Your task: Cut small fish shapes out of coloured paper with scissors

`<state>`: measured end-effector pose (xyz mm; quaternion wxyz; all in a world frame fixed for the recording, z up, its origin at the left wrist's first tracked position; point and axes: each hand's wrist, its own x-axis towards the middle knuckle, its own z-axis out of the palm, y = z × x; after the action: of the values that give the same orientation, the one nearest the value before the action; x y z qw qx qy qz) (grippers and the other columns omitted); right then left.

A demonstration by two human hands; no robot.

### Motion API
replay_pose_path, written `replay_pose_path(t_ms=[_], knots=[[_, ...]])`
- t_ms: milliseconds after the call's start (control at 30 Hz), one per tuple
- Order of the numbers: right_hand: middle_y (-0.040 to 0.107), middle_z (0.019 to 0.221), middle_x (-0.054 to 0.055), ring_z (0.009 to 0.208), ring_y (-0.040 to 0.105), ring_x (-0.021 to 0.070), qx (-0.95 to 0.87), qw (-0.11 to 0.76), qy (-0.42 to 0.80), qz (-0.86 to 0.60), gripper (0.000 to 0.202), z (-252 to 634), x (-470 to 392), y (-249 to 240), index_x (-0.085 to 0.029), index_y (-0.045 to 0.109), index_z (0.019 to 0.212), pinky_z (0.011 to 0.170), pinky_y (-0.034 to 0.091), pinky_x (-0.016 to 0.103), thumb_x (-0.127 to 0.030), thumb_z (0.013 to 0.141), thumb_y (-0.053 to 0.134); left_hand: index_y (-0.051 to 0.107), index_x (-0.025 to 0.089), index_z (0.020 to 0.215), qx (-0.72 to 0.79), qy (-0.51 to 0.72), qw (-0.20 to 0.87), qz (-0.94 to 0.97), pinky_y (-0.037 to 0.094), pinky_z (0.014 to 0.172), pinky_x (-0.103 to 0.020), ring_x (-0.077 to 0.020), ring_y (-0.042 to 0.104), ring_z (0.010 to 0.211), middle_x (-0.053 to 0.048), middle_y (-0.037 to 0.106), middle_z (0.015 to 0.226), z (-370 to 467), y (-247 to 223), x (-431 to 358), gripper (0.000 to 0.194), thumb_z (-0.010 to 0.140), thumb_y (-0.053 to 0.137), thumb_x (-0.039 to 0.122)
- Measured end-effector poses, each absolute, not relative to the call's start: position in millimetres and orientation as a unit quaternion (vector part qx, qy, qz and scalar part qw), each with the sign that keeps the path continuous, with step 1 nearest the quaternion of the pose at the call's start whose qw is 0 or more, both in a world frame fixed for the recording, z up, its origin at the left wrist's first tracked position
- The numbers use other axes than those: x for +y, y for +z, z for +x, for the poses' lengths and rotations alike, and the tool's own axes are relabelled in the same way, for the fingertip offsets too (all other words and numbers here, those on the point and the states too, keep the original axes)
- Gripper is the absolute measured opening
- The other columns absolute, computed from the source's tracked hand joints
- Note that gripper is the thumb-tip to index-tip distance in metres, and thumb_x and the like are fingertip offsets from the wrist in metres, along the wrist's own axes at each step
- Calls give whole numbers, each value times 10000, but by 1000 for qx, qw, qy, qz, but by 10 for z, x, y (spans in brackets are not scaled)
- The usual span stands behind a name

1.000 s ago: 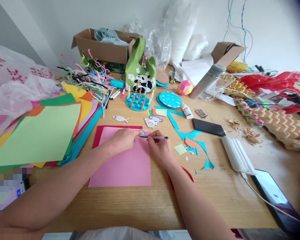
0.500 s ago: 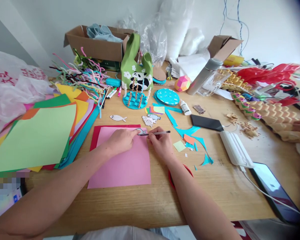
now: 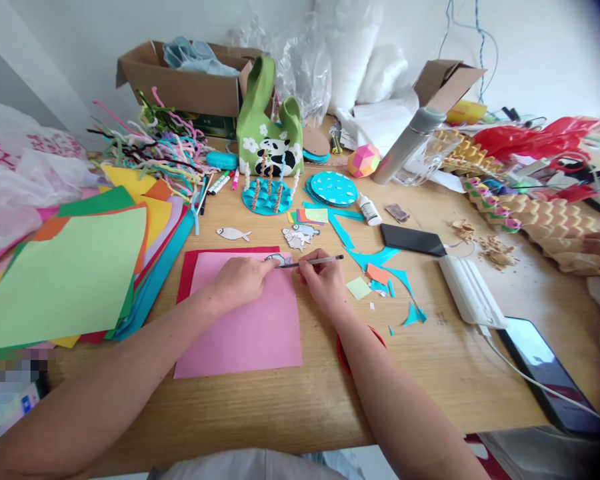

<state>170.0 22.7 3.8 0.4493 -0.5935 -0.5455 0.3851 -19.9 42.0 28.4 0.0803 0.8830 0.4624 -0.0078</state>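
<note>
Two hands work at the top edge of a pink sheet [image 3: 245, 327] lying on a red sheet [image 3: 187, 273] on the table [image 3: 430, 387]. Left hand [image 3: 240, 280] rests on the pink sheet, fingers curled, fingertips pinning a small fish cutout [image 3: 276, 258] flat at the sheet's top right corner. Right hand [image 3: 323, 283] is clamped around a pen [image 3: 315, 261], held nearly level, tip touching the cutout. More fish cutouts [image 3: 300, 237] lie just beyond, one fish [image 3: 233, 233] further left. Stack of coloured paper [image 3: 70, 273] sits left of the sheets, pipe cleaners [image 3: 150, 143] behind it. Teal scraps [image 3: 380, 267] lie right of the right hand, near a glue bottle [image 3: 369, 209] and a black phone [image 3: 413, 240]. Panda bag [image 3: 270, 127] stands at the back by a cardboard box [image 3: 185, 83].
</note>
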Motion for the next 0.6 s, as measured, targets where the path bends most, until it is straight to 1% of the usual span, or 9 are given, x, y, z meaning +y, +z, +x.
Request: replay_pose_path(t_ms=[267,600], knots=[[560,544,-31,490,512,143,-546,445,384,-597,59,1706,232,34,-204,546,714,478,352,246,-213,768,523,490,305,1376,443,8,59,894,492,669,-308,-221,684,780,-33,730,870,-213,250,423,584,830,433,106],[538,532,-32,490,500,144,-542,447,369,-609,64,1711,234,45,-204,547,708,476,339,250,-225,766,531,581,282,1286,433,31,55,899,483,641,-306,-214,677,727,-40,725,817,-189,215,431,431,916,388,173]])
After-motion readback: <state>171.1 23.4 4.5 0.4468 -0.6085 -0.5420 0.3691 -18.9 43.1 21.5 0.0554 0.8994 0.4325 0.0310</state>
